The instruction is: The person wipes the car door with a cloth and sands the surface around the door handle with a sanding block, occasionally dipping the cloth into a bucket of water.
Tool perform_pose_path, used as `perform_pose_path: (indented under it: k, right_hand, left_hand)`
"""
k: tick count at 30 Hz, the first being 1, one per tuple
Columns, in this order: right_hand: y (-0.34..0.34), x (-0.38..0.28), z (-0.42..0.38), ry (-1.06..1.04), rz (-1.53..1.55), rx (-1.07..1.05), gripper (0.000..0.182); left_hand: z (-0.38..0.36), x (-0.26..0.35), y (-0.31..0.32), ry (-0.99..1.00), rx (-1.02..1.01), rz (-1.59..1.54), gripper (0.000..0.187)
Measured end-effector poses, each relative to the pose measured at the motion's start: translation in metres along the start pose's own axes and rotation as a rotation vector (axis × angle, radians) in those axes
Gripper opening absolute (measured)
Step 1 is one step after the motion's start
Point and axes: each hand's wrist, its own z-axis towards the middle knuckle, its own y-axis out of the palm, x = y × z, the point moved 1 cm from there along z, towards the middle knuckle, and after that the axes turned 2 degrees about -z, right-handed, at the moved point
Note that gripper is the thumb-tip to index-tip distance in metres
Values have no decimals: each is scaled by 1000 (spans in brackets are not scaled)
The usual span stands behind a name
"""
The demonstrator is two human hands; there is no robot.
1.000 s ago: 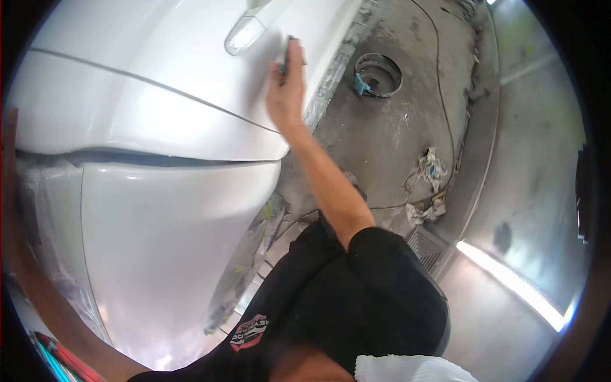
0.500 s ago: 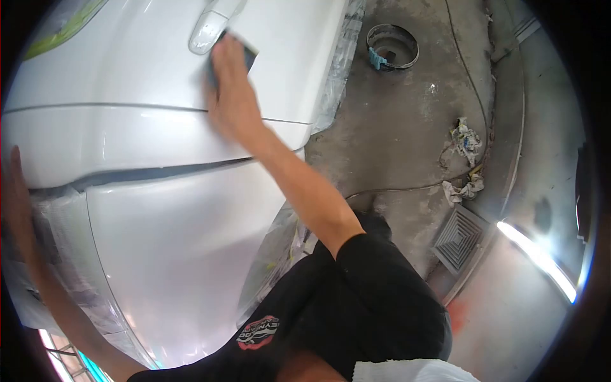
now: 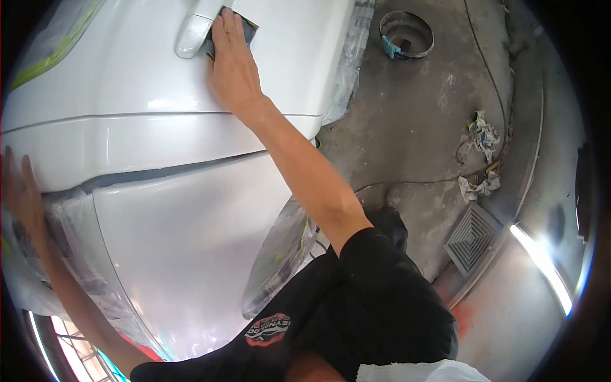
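Observation:
My right hand [image 3: 234, 70] presses a dark, thin sheet [image 3: 250, 30], likely sandpaper, flat on the white car panel [image 3: 146, 70], just beside the door handle [image 3: 193, 36]. Its fingers lie together over the sheet, whose edges stick out on both sides. At the far left, my left hand [image 3: 24, 191] rests with spread fingers near the edge of the white bodywork, by clear plastic film [image 3: 70, 229]. Nothing shows in it. A gap runs between the upper panel and the lower white panel [image 3: 191, 235].
On the floor to the right stands a round bucket [image 3: 407, 35] with a blue cloth on its rim. Crumpled paper [image 3: 484, 137], a hose [image 3: 487, 63] and a floor grate [image 3: 472, 239] lie further right. A light strip [image 3: 541, 267] shines at the right.
My right hand has moved up along the panel with the dark sheet, and its fingers are straighter. My left hand shows more fully, with fingers spread. The view has shifted slightly.

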Motion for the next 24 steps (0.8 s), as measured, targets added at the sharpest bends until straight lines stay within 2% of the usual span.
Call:
perform_pose_path:
  k: [3,4,8,10,11,12,14,15,18,19,20,21,22,23,24]
  right_hand:
    - [11,-15,-25,-48,-12,-40,68]
    - [13,-12,-32,-116,-30,-20,68]
    - [4,9,18,-33,63,42,54]
    - [-5,-15,18,-48,61,-35,59]
    - [-2,-22,-4,-123,-16,-41,61]
    - [4,-20,-17,-201,-102,-38,63]
    - [5,-6,-8,-180,-103,-23,61]
    - [8,1,-1,-157,-110,-9,60]
    - [16,14,18,-99,-78,78,55]
    - [18,11,7,-1,6,22,54]
    - [21,7,-10,-115,-41,42,59]
    - [18,-9,-27,-182,-119,14,65]
    - [8,-19,-28,-99,-70,-38,70]
    - [10,-9,-19,-118,-86,-23,68]
    - [8,-6,-3,-89,-57,17,67]
  left_hand:
    - [12,9,-30,128,104,74,43]
    - [11,32,-40,143,164,105,49]
    - [10,48,-36,72,152,138,55]
    - [8,55,-31,26,130,99,69]
    - [8,57,-31,-15,89,49,75]
    - [10,54,-34,-19,97,45,76]
    - [3,55,-33,-11,88,9,77]
    - [5,46,-25,-40,77,123,78]
    - [24,15,9,-238,175,108,73]
    - [28,25,7,-254,254,165,71]
    - [34,38,4,-268,337,214,71]
    - [34,10,20,-195,287,326,68]
    - [34,-13,30,-125,237,422,64]
    - [35,-36,39,-50,195,515,60]
    - [34,-32,36,-62,166,536,54]
